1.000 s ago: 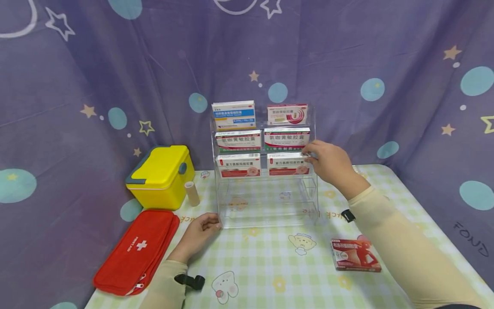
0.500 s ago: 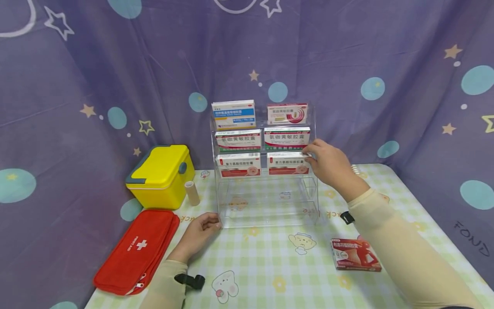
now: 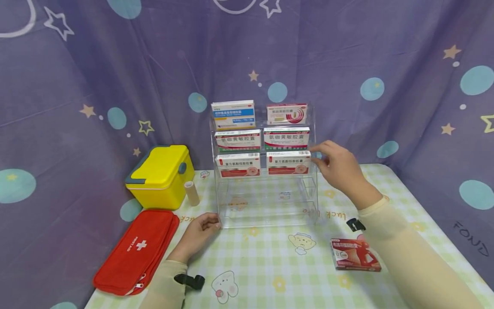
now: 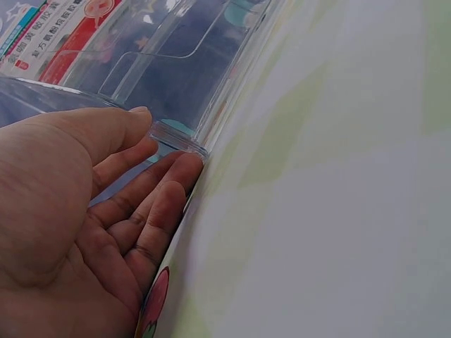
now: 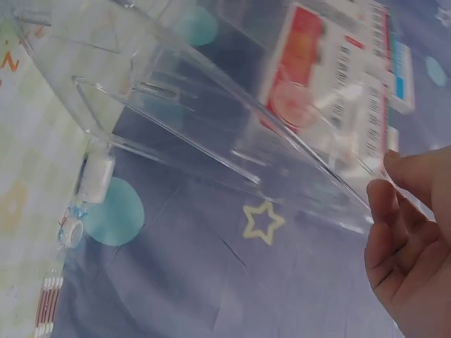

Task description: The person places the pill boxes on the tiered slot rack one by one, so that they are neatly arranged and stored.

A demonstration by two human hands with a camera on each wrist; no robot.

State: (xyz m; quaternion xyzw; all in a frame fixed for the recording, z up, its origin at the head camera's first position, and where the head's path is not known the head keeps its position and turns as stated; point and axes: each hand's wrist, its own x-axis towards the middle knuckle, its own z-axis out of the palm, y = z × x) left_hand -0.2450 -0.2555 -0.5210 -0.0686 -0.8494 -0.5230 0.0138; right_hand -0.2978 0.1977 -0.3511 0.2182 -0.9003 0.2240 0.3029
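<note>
A clear acrylic display stand point(image 3: 266, 219) holds medicine boxes in pairs on its three upper tiers. My left hand point(image 3: 198, 236) is at the stand's front left bottom corner. In the left wrist view, that hand's thumb and fingers point(image 4: 165, 204) lie on either side of the corner, pinching it. My right hand point(image 3: 339, 165) is beside the stand's right side, just off the right end of the lower white-and-red medicine box point(image 3: 288, 163). Its thumb and forefinger are apart, fingertips point(image 5: 381, 197) right at the clear side edge. The left matching medicine box point(image 3: 238, 165) sits on the same tier.
A red medicine box point(image 3: 356, 255) lies flat on the checked tablecloth at the right, near the right sleeve. At the left are a yellow lidded box point(image 3: 160, 176), a small beige tube point(image 3: 191, 194) and a red first-aid pouch point(image 3: 137, 253). A purple curtain point(image 3: 328, 51) hangs behind.
My right hand has come off the right end of the lower right medicine box and shifted slightly right. The left hand remains at the stand's corner.
</note>
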